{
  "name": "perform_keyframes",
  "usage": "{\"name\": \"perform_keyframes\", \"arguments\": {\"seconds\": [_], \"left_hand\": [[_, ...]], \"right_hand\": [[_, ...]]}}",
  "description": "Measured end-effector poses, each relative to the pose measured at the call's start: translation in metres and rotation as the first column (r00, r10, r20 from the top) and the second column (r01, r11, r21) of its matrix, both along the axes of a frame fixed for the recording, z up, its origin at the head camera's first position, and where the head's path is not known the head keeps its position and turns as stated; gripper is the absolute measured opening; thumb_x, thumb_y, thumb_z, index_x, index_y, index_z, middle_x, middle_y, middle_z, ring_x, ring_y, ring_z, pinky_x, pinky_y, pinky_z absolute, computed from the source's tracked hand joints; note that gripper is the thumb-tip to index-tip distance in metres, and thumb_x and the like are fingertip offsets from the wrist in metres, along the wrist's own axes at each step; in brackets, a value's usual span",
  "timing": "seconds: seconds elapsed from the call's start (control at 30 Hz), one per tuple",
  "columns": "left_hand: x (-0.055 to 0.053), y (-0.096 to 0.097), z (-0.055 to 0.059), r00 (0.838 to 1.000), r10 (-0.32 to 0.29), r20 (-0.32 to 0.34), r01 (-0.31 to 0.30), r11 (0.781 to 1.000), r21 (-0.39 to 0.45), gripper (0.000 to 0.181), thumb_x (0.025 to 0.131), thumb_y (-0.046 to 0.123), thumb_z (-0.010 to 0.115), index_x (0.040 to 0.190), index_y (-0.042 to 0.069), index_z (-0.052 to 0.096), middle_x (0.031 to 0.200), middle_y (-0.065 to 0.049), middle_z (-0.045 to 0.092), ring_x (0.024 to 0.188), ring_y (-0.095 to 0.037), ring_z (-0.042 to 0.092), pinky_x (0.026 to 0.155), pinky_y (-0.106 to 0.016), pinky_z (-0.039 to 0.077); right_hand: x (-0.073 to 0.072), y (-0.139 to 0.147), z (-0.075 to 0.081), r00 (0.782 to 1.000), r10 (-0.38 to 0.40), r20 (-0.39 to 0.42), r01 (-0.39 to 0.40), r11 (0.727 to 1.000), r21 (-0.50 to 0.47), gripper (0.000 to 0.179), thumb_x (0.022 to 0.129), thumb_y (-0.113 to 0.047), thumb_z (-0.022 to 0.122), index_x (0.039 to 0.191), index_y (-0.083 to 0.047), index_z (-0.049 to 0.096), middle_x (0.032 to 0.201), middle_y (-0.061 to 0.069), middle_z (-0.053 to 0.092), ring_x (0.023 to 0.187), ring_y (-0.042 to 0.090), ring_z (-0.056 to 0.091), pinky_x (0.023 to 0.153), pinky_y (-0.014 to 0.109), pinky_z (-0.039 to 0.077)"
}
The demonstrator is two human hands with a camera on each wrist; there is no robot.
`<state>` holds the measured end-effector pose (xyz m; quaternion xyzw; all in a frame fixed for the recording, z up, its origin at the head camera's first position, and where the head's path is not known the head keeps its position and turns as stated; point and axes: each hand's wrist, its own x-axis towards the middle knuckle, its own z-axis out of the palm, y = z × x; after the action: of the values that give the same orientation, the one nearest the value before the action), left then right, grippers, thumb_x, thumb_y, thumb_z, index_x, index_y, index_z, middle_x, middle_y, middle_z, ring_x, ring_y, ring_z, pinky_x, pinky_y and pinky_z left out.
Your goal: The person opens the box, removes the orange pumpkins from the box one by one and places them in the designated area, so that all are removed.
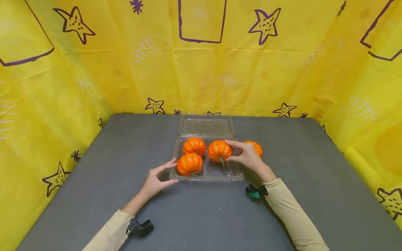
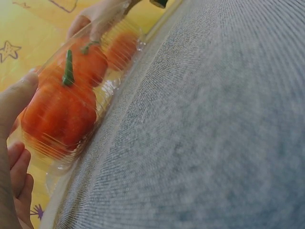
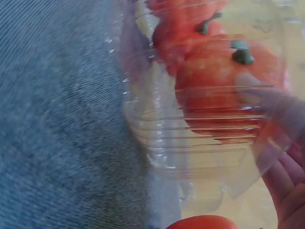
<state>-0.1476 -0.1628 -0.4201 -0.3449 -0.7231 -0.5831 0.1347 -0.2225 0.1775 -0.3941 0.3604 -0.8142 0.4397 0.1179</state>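
A clear plastic clamshell container (image 1: 207, 178) lies with its lid (image 1: 205, 126) folded back. Two small orange toy pumpkins sit in its left compartment, one pumpkin (image 1: 193, 145) behind the other pumpkin (image 1: 190, 164). My left hand (image 1: 154, 182) holds the container's near left corner, thumb at the front and fingers along the side. In my right hand (image 1: 249, 157), a third pumpkin (image 1: 219, 151) with a green stem is pinched between thumb and fingers at the right compartment. Whether it touches the bottom cannot be told. The right wrist view shows this pumpkin (image 3: 209, 81) through the clear wall.
Another orange pumpkin (image 1: 255, 148) is on the grey table (image 1: 201, 216) right of the container, partly hidden behind my right hand. Yellow patterned cloth (image 1: 201, 80) stands around the table's back and sides. A black wrist mount (image 1: 139, 227) sticks out from each sleeve.
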Motion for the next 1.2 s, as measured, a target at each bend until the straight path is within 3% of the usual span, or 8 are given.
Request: {"name": "perform_keyframes", "arguments": {"seconds": [0.13, 0.3, 0.47, 0.57, 0.73, 0.9, 1.0, 1.2], "left_hand": [[-0.001, 0.0, 0.001, 1.0, 0.002, -0.009, -0.002, 1.0, -0.004, 0.05, 0.057, -0.021, 0.073, 0.104, -0.019, 0.054, 0.116, -0.037, 0.045, 0.111, -0.039, 0.045, 0.092, -0.028, 0.038], [-0.001, 0.0, 0.0, 1.0, 0.004, -0.003, -0.004, 1.0, 0.0, 0.05, 0.058, -0.021, 0.073, 0.104, -0.018, 0.054, 0.116, -0.035, 0.046, 0.111, -0.039, 0.045, 0.093, -0.029, 0.038], [-0.002, 0.0, -0.002, 1.0, -0.001, -0.001, 0.001, 1.0, -0.001, 0.05, 0.058, -0.02, 0.073, 0.104, -0.018, 0.054, 0.117, -0.035, 0.045, 0.111, -0.039, 0.045, 0.093, -0.029, 0.038], [-0.002, 0.0, -0.001, 1.0, -0.006, 0.0, 0.006, 1.0, 0.001, 0.05, 0.058, -0.02, 0.073, 0.105, -0.018, 0.054, 0.117, -0.036, 0.045, 0.111, -0.04, 0.045, 0.093, -0.03, 0.038], [-0.001, 0.001, 0.001, 1.0, -0.01, 0.014, 0.01, 1.0, 0.002, 0.05, 0.059, -0.02, 0.072, 0.105, -0.019, 0.053, 0.118, -0.035, 0.045, 0.112, -0.041, 0.043, 0.093, -0.031, 0.038], [0.0, 0.001, 0.003, 1.0, -0.006, 0.028, 0.006, 1.0, -0.006, 0.049, 0.06, -0.02, 0.072, 0.105, -0.019, 0.053, 0.119, -0.035, 0.045, 0.112, -0.041, 0.043, 0.093, -0.032, 0.037], [0.0, 0.001, 0.003, 1.0, -0.007, 0.024, 0.008, 1.0, -0.008, 0.049, 0.06, -0.02, 0.072, 0.105, -0.019, 0.053, 0.118, -0.035, 0.044, 0.111, -0.042, 0.043, 0.093, -0.032, 0.038], [0.001, 0.0, 0.001, 1.0, -0.01, 0.018, 0.01, 1.0, -0.008, 0.049, 0.06, -0.02, 0.072, 0.105, -0.019, 0.053, 0.118, -0.035, 0.044, 0.111, -0.042, 0.043, 0.093, -0.032, 0.038]], "right_hand": [[0.001, 0.0, 0.002, 0.997, 0.014, 0.079, -0.003, 0.991, -0.131, 0.06, 0.057, 0.0, 0.08, 0.113, 0.006, 0.058, 0.111, 0.018, 0.059, 0.089, 0.026, 0.062, 0.072, 0.043, 0.05], [0.009, -0.003, 0.015, 0.997, 0.036, 0.074, -0.021, 0.982, -0.188, 0.058, 0.057, 0.013, 0.076, 0.111, 0.012, 0.054, 0.118, 0.024, 0.052, 0.101, 0.035, 0.055, 0.081, 0.043, 0.045], [0.019, -0.007, 0.029, 0.993, 0.025, 0.118, -0.002, 0.981, -0.192, 0.055, 0.06, 0.018, 0.072, 0.11, 0.015, 0.05, 0.118, 0.029, 0.05, 0.099, 0.04, 0.054, 0.078, 0.042, 0.047], [0.02, -0.007, 0.033, 0.983, 0.026, 0.182, 0.01, 0.982, -0.19, 0.065, 0.063, 0.017, 0.071, 0.121, 0.013, 0.043, 0.118, 0.03, 0.048, 0.103, 0.041, 0.051, 0.079, 0.045, 0.046], [0.018, -0.004, 0.035, 0.98, 0.046, 0.194, -0.017, 0.989, -0.147, 0.073, 0.066, 0.013, 0.071, 0.13, 0.013, 0.035, 0.118, 0.028, 0.045, 0.106, 0.042, 0.047, 0.08, 0.045, 0.046], [0.014, 0.001, 0.033, 0.939, 0.117, 0.322, -0.029, 0.964, -0.266, 0.061, 0.066, 0.016, 0.069, 0.122, 0.013, 0.043, 0.125, 0.024, 0.04, 0.108, 0.036, 0.046, 0.08, 0.041, 0.047], [0.009, 0.006, 0.027, 0.922, 0.154, 0.356, -0.03, 0.943, -0.331, 0.058, 0.064, 0.014, 0.072, 0.116, 0.01, 0.046, 0.132, 0.023, 0.038, 0.11, 0.029, 0.048, 0.081, 0.041, 0.046], [0.006, 0.02, 0.027, 0.907, 0.098, 0.409, 0.032, 0.953, -0.3, 0.047, 0.064, 0.006, 0.076, 0.102, 0.009, 0.047, 0.128, 0.022, 0.044, 0.107, 0.022, 0.053, 0.082, 0.03, 0.046]]}}
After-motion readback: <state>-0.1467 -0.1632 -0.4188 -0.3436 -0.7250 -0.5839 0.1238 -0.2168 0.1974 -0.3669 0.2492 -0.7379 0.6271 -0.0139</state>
